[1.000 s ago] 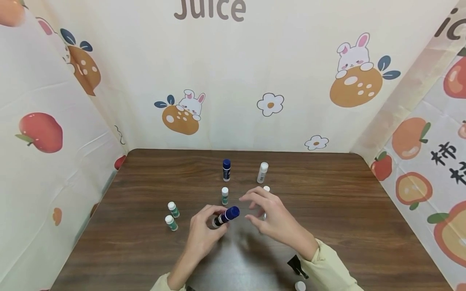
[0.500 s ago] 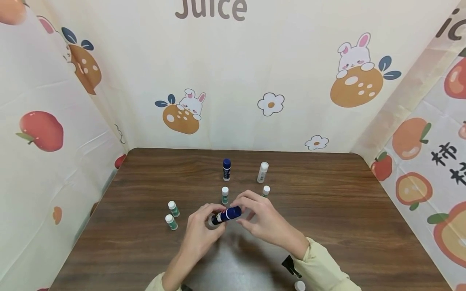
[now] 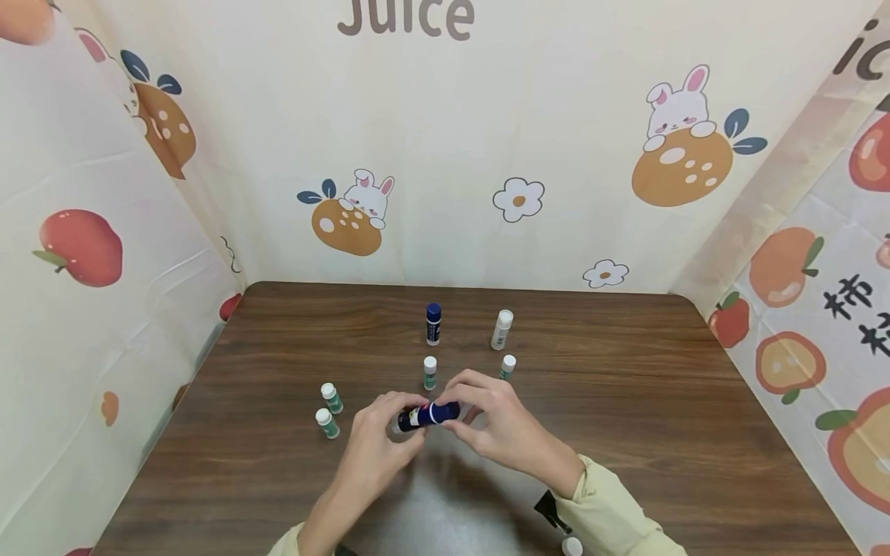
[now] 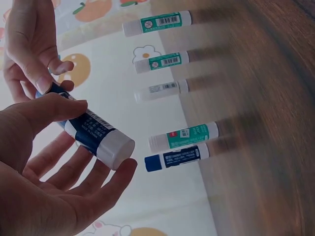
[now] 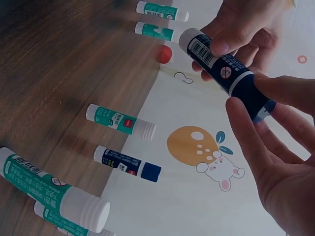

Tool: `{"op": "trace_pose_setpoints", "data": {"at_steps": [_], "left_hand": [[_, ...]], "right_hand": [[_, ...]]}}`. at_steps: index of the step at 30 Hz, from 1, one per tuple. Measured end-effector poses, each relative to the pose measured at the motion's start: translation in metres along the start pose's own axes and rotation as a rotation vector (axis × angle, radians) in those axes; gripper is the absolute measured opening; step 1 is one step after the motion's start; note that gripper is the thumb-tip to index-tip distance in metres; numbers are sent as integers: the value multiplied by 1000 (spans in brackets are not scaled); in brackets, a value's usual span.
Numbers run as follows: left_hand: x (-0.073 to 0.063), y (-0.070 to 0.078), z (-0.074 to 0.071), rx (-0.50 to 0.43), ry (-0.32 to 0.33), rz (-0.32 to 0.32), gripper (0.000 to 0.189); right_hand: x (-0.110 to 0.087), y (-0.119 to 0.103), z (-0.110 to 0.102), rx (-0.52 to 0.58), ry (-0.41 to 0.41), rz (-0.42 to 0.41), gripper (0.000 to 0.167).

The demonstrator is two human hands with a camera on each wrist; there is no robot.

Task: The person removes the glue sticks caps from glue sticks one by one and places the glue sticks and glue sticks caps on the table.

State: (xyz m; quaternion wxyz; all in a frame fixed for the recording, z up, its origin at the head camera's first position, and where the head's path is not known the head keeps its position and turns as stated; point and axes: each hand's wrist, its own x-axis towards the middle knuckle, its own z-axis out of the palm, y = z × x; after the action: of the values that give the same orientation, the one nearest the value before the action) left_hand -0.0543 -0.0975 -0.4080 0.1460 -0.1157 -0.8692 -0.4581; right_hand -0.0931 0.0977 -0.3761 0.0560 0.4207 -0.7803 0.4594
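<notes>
My left hand (image 3: pixel 375 440) grips the label end of a navy glue stick (image 3: pixel 417 418), thumb on one side and fingers on the other. The stick is held above the table, lying nearly sideways, its pale base toward the left. At its other end my right hand (image 3: pixel 501 421) pinches the blue cap (image 5: pixel 248 96) between thumb and fingers. The cap is on the stick. In the left wrist view the white base (image 4: pixel 116 149) points toward the camera. Just beyond the hands stand a green-labelled glue stick (image 3: pixel 429 375) and another green one (image 3: pixel 507 367), partly hidden by the right hand.
Farther back stand a navy glue stick (image 3: pixel 433 324) and a white one (image 3: pixel 502 330). Two green glue sticks (image 3: pixel 327 424) stand together at the left. A white-topped object (image 3: pixel 572 546) shows at the front edge, near the right sleeve (image 3: pixel 612 510). Printed curtains (image 3: pixel 445 154) surround the wooden table (image 3: pixel 660 401).
My right hand has moved left from beside the glue stick and now pinches its blue cap. The stick has tilted closer to level in my left hand.
</notes>
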Motion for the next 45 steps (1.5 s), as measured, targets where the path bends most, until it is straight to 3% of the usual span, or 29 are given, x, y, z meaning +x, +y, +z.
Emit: {"op": "trace_pose_setpoints", "data": {"at_steps": [8,14,26,36,45], "left_hand": [[-3,-1,-1,-15,-23,-13,42],[-6,-4,-2,-38,-3,46,42],[-9,-11,-4,-54,-28,118,40],[-12,-18,-5,-77,-72,146,35],[-13,-20,-9,-126,-131,40,37]], "right_hand": [[-1,-2,0,-22,2,-15,24],[-2,-4,0,-54,4,-62,23],[-4,-1,1,-140,-9,-197,23],[-6,0,2,-136,-46,-218,24],[-2,-8,-7,-139,-43,-179,23]]}}
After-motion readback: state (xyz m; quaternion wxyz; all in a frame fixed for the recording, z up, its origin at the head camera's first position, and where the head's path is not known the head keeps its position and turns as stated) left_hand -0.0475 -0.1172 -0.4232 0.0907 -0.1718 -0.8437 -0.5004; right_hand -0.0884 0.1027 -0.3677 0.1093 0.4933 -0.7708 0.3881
